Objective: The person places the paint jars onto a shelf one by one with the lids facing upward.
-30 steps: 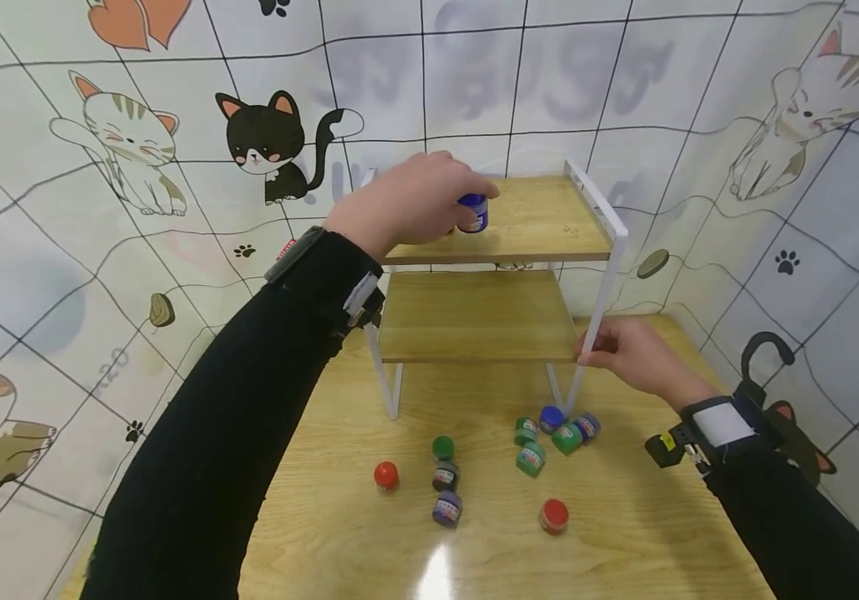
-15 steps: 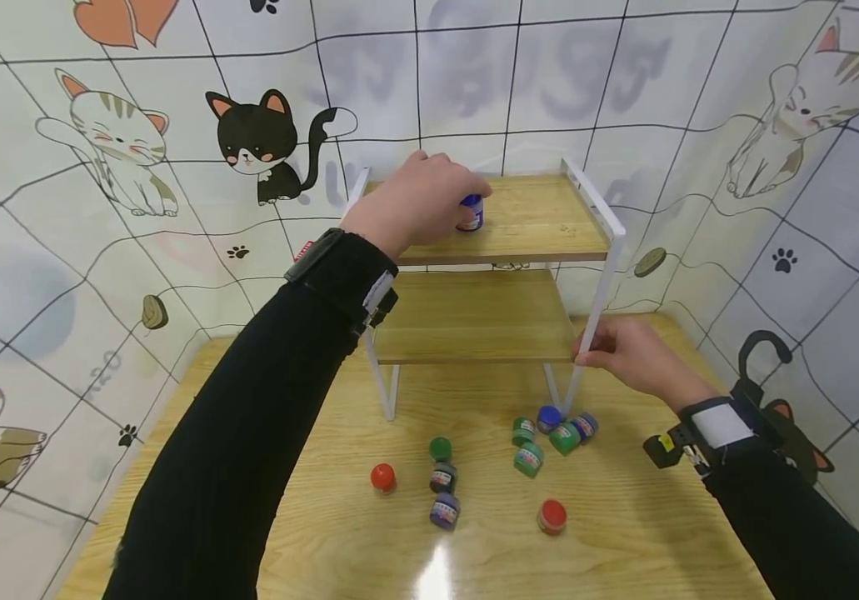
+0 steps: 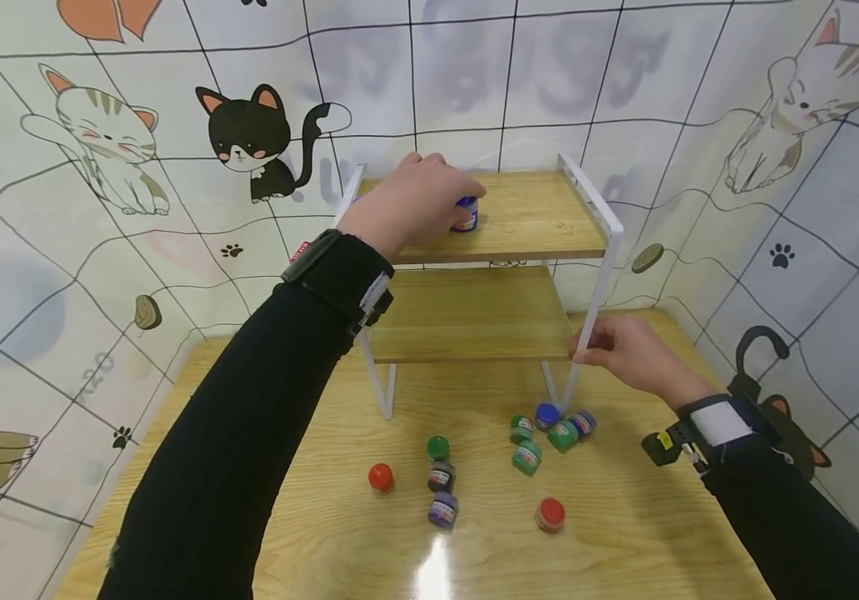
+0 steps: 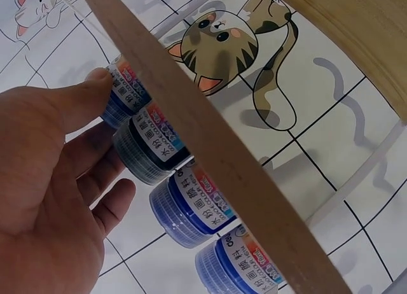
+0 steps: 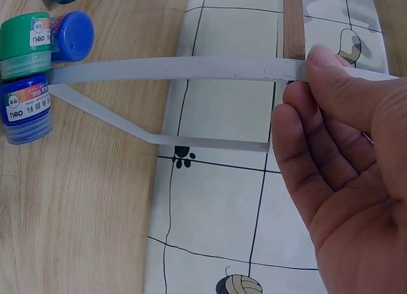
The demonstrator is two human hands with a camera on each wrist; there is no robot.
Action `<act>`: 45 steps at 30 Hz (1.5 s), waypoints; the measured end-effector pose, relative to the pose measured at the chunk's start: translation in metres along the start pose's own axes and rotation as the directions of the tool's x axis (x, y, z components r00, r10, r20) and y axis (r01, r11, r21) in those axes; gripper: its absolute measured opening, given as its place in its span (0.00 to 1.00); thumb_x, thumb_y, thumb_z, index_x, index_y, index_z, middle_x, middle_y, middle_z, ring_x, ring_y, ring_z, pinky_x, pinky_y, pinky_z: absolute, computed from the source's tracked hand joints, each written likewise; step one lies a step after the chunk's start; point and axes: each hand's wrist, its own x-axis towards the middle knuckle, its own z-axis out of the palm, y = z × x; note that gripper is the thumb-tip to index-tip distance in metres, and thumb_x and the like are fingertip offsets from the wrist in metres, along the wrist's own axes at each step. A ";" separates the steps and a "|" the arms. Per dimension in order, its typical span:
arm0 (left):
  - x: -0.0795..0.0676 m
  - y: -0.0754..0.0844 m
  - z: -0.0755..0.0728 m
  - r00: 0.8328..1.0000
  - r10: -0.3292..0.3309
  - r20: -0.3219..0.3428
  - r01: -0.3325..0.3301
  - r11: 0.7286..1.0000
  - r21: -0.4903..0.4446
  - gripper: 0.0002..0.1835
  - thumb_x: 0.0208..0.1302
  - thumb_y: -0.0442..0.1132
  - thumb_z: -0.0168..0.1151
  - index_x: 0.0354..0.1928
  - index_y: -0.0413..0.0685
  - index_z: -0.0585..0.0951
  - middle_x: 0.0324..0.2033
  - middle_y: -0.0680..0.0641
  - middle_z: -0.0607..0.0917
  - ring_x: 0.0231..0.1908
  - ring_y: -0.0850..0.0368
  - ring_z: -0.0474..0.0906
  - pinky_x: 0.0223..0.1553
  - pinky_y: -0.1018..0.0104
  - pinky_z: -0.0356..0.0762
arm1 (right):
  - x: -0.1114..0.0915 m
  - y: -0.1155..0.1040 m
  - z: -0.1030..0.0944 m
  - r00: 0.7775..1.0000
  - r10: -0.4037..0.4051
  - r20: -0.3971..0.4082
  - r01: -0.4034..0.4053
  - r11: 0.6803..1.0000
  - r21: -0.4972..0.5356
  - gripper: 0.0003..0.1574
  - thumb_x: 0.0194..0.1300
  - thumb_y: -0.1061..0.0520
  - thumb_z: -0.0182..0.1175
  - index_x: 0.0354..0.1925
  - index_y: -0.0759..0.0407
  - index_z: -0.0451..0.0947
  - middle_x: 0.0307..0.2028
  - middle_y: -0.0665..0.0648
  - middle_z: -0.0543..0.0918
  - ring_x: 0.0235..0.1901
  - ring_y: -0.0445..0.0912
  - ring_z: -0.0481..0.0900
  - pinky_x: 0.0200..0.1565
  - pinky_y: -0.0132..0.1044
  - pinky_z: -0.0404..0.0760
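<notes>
My left hand [image 3: 412,204] is over the left part of the top board [image 3: 534,218] of a two-tier rack. Its thumb and fingers pinch a blue-lidded paint jar [image 3: 465,215] standing there. In the left wrist view, this jar [image 4: 125,98] is the far end of a row, beside a dark jar [image 4: 149,144] and two blue jars [image 4: 194,205]. The board's edge hides part of each. My right hand [image 3: 627,354] pinches the rack's white right leg [image 3: 596,308] at the lower board; in the right wrist view, thumb and index finger grip this leg [image 5: 191,69].
Near the rack's right foot lie several green and blue paint jars [image 3: 526,457]. Further forward on the wooden table [image 3: 324,533] are a green, a black and a purple jar [image 3: 442,510], with a red jar [image 3: 380,477] to their left and another red jar [image 3: 551,515] to their right.
My left hand and its jar have shifted very slightly left along the top board, and the left forearm has turned a little. My right hand keeps its grip. The head view has drifted slightly.
</notes>
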 end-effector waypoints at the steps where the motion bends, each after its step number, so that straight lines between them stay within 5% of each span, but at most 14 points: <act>1: 0.000 0.000 0.000 1.000 0.000 0.003 0.000 1.000 0.001 0.16 0.73 0.45 0.50 0.59 0.55 0.74 0.51 0.51 0.80 0.53 0.50 0.67 0.60 0.54 0.59 | 0.000 0.000 0.000 1.000 0.000 0.000 0.000 1.000 0.000 0.05 0.60 0.60 0.65 0.36 0.59 0.83 0.30 0.54 0.86 0.33 0.48 0.83 0.35 0.39 0.81; 18: 0.001 -0.002 0.003 1.000 0.006 0.005 -0.006 1.000 0.015 0.18 0.74 0.46 0.48 0.62 0.55 0.72 0.54 0.50 0.79 0.55 0.49 0.66 0.60 0.53 0.60 | -0.001 0.000 0.000 1.000 0.011 0.005 -0.011 1.000 0.010 0.06 0.61 0.59 0.64 0.37 0.59 0.82 0.31 0.55 0.86 0.34 0.49 0.83 0.37 0.42 0.81; 24: 0.000 -0.005 0.007 0.998 0.015 -0.053 -0.015 1.000 0.006 0.25 0.73 0.49 0.47 0.70 0.58 0.63 0.67 0.52 0.69 0.66 0.51 0.58 0.65 0.52 0.58 | -0.001 0.000 0.000 1.000 0.004 0.002 -0.004 1.000 0.000 0.06 0.61 0.60 0.65 0.38 0.60 0.82 0.32 0.55 0.86 0.33 0.46 0.82 0.37 0.42 0.81; 29: -0.009 -0.008 0.007 0.993 0.038 -0.113 -0.041 0.999 -0.030 0.25 0.73 0.50 0.49 0.70 0.60 0.64 0.68 0.54 0.67 0.68 0.54 0.56 0.67 0.53 0.55 | -0.001 0.001 0.000 1.000 -0.001 0.003 0.001 1.000 0.001 0.06 0.61 0.60 0.65 0.38 0.60 0.82 0.32 0.55 0.86 0.33 0.46 0.82 0.37 0.42 0.81; 34: -0.023 -0.011 0.009 0.983 0.091 -0.158 -0.103 0.992 -0.069 0.24 0.71 0.49 0.52 0.67 0.58 0.68 0.65 0.53 0.71 0.66 0.53 0.59 0.66 0.52 0.57 | -0.001 0.000 0.000 1.000 -0.002 -0.002 0.002 1.000 -0.019 0.06 0.62 0.60 0.64 0.38 0.60 0.82 0.32 0.55 0.85 0.34 0.46 0.82 0.37 0.43 0.82; 41: -0.043 -0.013 0.018 0.937 0.245 -0.249 -0.274 0.958 -0.089 0.22 0.69 0.45 0.56 0.63 0.50 0.73 0.58 0.50 0.78 0.60 0.51 0.67 0.64 0.54 0.61 | -0.001 -0.002 0.000 1.000 -0.011 -0.004 0.011 1.000 -0.027 0.06 0.62 0.59 0.64 0.37 0.59 0.82 0.32 0.55 0.86 0.33 0.46 0.82 0.37 0.43 0.81; 45: -0.055 -0.012 0.027 0.929 0.277 -0.244 -0.316 0.939 -0.138 0.21 0.68 0.44 0.57 0.62 0.51 0.74 0.58 0.51 0.78 0.61 0.53 0.67 0.64 0.55 0.61 | -0.001 -0.003 0.000 1.000 -0.015 -0.002 0.014 0.999 -0.036 0.05 0.62 0.59 0.64 0.37 0.59 0.82 0.32 0.55 0.86 0.33 0.46 0.82 0.37 0.43 0.80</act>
